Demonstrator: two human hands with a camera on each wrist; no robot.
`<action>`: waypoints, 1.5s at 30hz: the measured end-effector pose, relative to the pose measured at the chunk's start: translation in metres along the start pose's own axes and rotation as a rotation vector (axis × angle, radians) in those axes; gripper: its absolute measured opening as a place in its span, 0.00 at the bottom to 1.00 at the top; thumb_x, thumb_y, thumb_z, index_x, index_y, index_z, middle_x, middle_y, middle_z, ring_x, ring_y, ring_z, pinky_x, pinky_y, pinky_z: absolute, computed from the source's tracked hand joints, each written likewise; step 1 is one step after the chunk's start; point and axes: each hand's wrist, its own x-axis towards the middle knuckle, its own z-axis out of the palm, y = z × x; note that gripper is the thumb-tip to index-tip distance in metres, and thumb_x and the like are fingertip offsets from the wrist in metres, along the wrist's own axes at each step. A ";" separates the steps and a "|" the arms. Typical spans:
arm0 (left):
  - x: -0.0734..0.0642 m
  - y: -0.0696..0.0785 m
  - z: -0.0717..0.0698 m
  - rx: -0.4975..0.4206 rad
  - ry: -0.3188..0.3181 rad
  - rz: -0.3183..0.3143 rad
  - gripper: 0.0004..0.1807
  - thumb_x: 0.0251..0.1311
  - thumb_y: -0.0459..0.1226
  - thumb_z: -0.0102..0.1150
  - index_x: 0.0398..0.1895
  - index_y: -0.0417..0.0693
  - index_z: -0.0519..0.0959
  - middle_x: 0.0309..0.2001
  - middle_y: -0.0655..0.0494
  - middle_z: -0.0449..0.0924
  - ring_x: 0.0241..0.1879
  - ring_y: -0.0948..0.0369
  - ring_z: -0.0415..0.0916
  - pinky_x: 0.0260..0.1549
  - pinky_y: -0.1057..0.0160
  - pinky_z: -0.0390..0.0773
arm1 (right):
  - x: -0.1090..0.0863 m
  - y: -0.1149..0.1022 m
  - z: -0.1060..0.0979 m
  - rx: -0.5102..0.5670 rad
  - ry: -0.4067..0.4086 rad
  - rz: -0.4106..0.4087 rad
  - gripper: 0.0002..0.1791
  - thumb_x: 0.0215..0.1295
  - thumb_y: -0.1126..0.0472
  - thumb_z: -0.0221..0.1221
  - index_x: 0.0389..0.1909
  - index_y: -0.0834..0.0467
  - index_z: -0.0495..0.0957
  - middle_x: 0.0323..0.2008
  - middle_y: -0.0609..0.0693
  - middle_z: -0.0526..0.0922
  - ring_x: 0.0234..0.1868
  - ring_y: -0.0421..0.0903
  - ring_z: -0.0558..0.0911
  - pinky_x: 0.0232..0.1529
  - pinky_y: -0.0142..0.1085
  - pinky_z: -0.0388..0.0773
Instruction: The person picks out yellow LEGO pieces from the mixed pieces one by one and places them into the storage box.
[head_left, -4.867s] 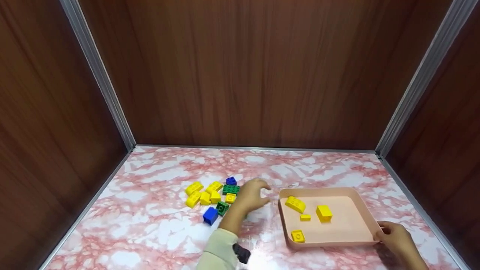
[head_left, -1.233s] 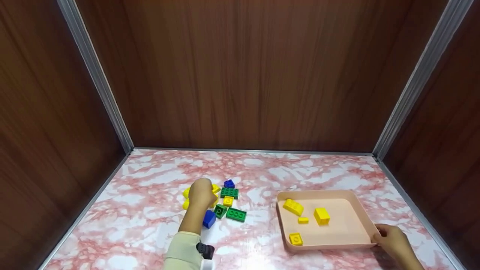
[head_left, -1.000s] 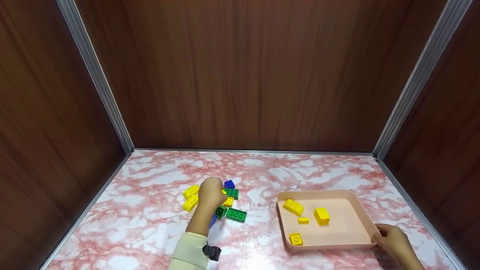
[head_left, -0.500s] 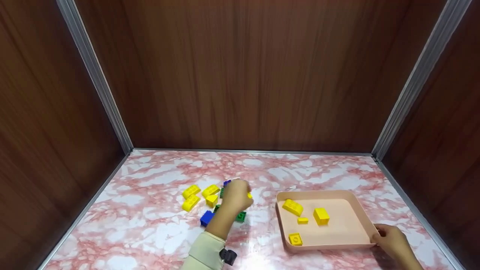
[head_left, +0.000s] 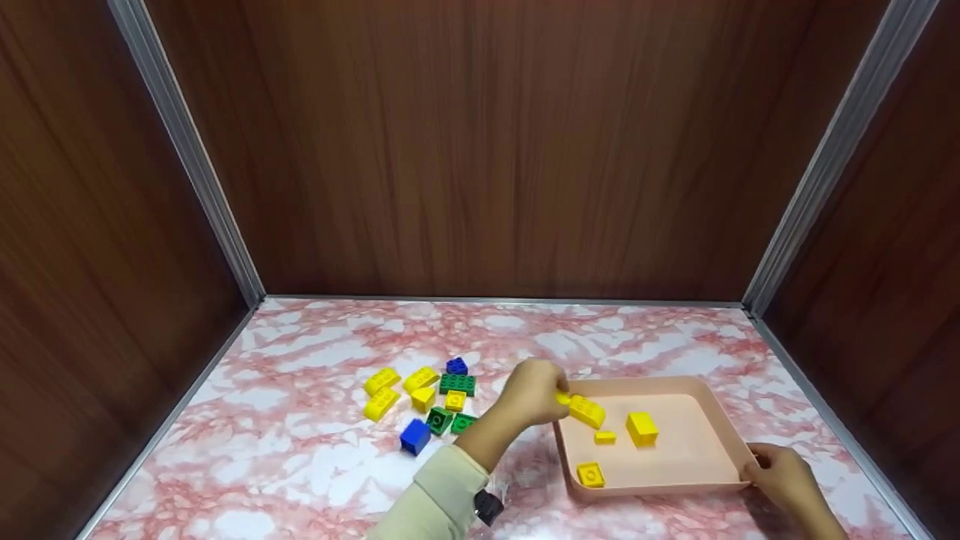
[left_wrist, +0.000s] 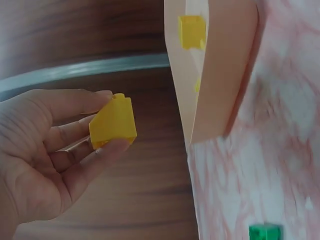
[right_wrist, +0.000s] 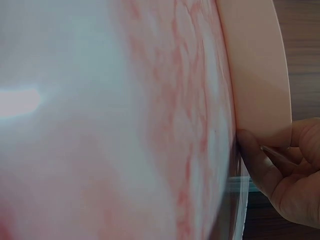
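My left hand (head_left: pixel 534 394) pinches a yellow sloped toy brick (left_wrist: pixel 114 122) between thumb and fingers. In the head view that hand overlaps the far left corner of a peach tray (head_left: pixel 690 454). Inside the tray lie a curved yellow brick (head_left: pixel 587 412), a small flat yellow piece (head_left: pixel 604 437), a tall yellow brick (head_left: pixel 642 429) and a square yellow brick (head_left: pixel 590 474). At the tray's near right corner, my right hand (head_left: pixel 784 476) grips the wall. The right wrist view shows its thumb low on the outside of the tray and fingers at the rim.
Left of the tray lies a loose group: several yellow bricks (head_left: pixel 381 403), green bricks (head_left: pixel 457 384) and blue bricks (head_left: pixel 415 436). They rest on a pink-and-white marbled table (head_left: pixel 300 465). Brown wood-grain panels (head_left: pixel 510 150) with metal edge strips stand around it.
My left hand has taken the sloped brick out of the group and carried it right to the tray. My right hand has kept its grip on the tray corner.
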 end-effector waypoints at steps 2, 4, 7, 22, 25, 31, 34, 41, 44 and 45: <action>0.003 0.006 0.004 0.011 -0.014 0.019 0.10 0.38 0.40 0.76 0.27 0.50 0.88 0.25 0.64 0.83 0.28 0.63 0.77 0.32 0.69 0.75 | 0.000 -0.001 0.000 0.000 -0.004 -0.002 0.24 0.53 0.70 0.55 0.52 0.80 0.72 0.35 0.65 0.84 0.31 0.46 0.78 0.30 0.32 0.74; 0.006 0.012 0.009 0.023 -0.031 0.045 0.11 0.38 0.41 0.77 0.28 0.51 0.88 0.25 0.65 0.83 0.29 0.64 0.77 0.33 0.71 0.74 | 0.000 -0.001 0.000 -0.001 -0.004 -0.006 0.24 0.54 0.70 0.55 0.52 0.80 0.72 0.36 0.66 0.84 0.31 0.46 0.79 0.30 0.31 0.74; 0.011 0.019 0.018 0.027 -0.061 0.076 0.12 0.38 0.43 0.76 0.29 0.53 0.88 0.27 0.67 0.84 0.29 0.67 0.77 0.32 0.73 0.73 | -0.002 -0.001 0.001 0.004 0.003 -0.011 0.24 0.54 0.71 0.55 0.52 0.80 0.72 0.36 0.66 0.84 0.31 0.46 0.79 0.30 0.31 0.75; 0.018 0.033 0.072 0.012 -0.184 0.109 0.11 0.41 0.44 0.78 0.31 0.59 0.88 0.28 0.73 0.81 0.33 0.73 0.72 0.37 0.71 0.68 | -0.001 0.000 0.000 -0.013 0.004 -0.012 0.24 0.54 0.70 0.55 0.52 0.80 0.72 0.36 0.66 0.83 0.31 0.46 0.79 0.30 0.32 0.75; 0.017 0.033 0.079 -0.054 -0.209 0.095 0.11 0.41 0.40 0.78 0.31 0.54 0.88 0.28 0.70 0.81 0.30 0.72 0.72 0.31 0.78 0.70 | -0.001 0.000 0.000 0.029 -0.012 0.005 0.25 0.55 0.71 0.55 0.53 0.81 0.71 0.36 0.66 0.83 0.30 0.46 0.81 0.29 0.31 0.76; 0.019 0.030 0.088 -0.042 -0.203 0.104 0.11 0.43 0.40 0.76 0.33 0.53 0.88 0.29 0.70 0.82 0.30 0.72 0.73 0.31 0.79 0.70 | -0.001 -0.001 0.001 0.032 -0.011 0.020 0.26 0.55 0.71 0.56 0.54 0.80 0.70 0.36 0.66 0.83 0.30 0.45 0.80 0.29 0.30 0.74; 0.020 0.029 0.090 -0.057 -0.206 0.103 0.12 0.43 0.41 0.77 0.34 0.52 0.88 0.30 0.69 0.82 0.30 0.72 0.73 0.32 0.79 0.70 | -0.002 -0.001 0.000 0.046 -0.015 0.017 0.26 0.56 0.71 0.55 0.55 0.81 0.69 0.37 0.67 0.83 0.28 0.46 0.82 0.30 0.31 0.75; 0.019 0.033 0.092 -0.073 -0.222 0.126 0.14 0.42 0.42 0.78 0.34 0.53 0.88 0.31 0.70 0.83 0.34 0.72 0.74 0.37 0.79 0.69 | -0.004 -0.002 0.000 -0.008 -0.001 -0.014 0.25 0.55 0.70 0.56 0.53 0.80 0.72 0.36 0.66 0.84 0.31 0.46 0.81 0.36 0.37 0.75; 0.017 0.035 0.092 -0.100 -0.246 0.137 0.14 0.42 0.43 0.79 0.35 0.53 0.88 0.29 0.70 0.82 0.31 0.71 0.72 0.35 0.79 0.68 | -0.003 -0.001 0.000 -0.031 -0.002 -0.025 0.24 0.55 0.69 0.56 0.52 0.80 0.72 0.37 0.66 0.83 0.34 0.49 0.80 0.38 0.42 0.75; 0.016 0.036 0.093 -0.100 -0.256 0.144 0.14 0.42 0.43 0.79 0.35 0.53 0.88 0.29 0.70 0.82 0.31 0.71 0.71 0.35 0.79 0.68 | -0.003 -0.001 0.000 -0.036 -0.001 -0.027 0.24 0.55 0.69 0.56 0.52 0.80 0.72 0.37 0.66 0.83 0.34 0.49 0.80 0.39 0.42 0.75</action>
